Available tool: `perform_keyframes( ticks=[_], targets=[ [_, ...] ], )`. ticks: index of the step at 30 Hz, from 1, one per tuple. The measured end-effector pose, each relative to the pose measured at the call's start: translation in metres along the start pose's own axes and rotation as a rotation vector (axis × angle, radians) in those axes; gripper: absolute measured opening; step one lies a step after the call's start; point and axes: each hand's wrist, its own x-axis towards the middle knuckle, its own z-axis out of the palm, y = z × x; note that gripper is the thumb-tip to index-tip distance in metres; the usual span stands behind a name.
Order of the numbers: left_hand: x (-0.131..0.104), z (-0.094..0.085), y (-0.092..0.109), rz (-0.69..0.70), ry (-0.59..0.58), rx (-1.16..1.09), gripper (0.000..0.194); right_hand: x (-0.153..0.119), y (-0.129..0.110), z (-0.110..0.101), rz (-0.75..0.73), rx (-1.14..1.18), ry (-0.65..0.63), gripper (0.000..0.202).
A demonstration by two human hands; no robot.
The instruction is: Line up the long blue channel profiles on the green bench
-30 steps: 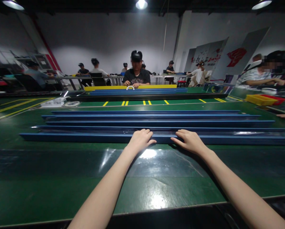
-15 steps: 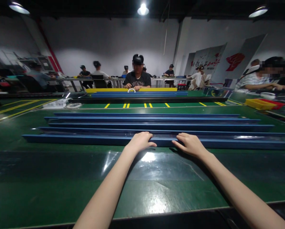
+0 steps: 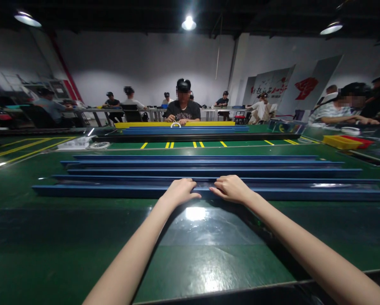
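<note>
A long blue channel [image 3: 97, 192] lies across the green table, nearest to me, with clear film showing inside it. My left hand [image 3: 181, 190] rests on its near edge, fingers curled over into the channel and thumb on the near side. Close by on the right, my right hand [image 3: 229, 188] grips the same edge in the same way. The fingertips of both hands are partly hidden inside the channel. A flat clear sheet [image 3: 81, 224] lies in front of the channel, under my forearms.
More blue channels [image 3: 209, 172] lie parallel behind. Farther back are a black strip [image 3: 192, 137], a yellow strip [image 3: 215, 124] and a seated person [image 3: 183, 110]. A yellow tray [image 3: 340, 142] stands at the right, near another person [image 3: 332, 111]. White material [image 3: 73, 143] lies at the left.
My right hand has moved left along the channel, closer to my left hand. My left hand has shifted slightly left in view. The camera view has tilted up a little.
</note>
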Motion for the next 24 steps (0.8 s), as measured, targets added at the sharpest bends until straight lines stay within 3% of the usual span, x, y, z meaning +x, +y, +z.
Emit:
perform_keyframes(
  ticks=[7, 14, 20, 24],
  targets=[
    [-0.013, 0.006, -0.006, -0.018, 0.112, 0.077, 0.034, 0.008, -0.018, 0.017, 0.275, -0.021, 0.133, 0.053],
    [-0.018, 0.013, -0.006, -0.055, 0.172, 0.098, 0.035, 0.004, -0.016, 0.021, 0.377, 0.003, 0.173, 0.048],
    [-0.019, 0.016, -0.005, -0.052, 0.205, 0.114, 0.035, -0.008, -0.006, 0.016, 0.163, 0.098, 0.065, 0.046],
    [-0.020, 0.015, -0.005, -0.048, 0.203, 0.123, 0.036, -0.015, 0.001, 0.015, 0.110, 0.137, 0.018, 0.045]
  ],
)
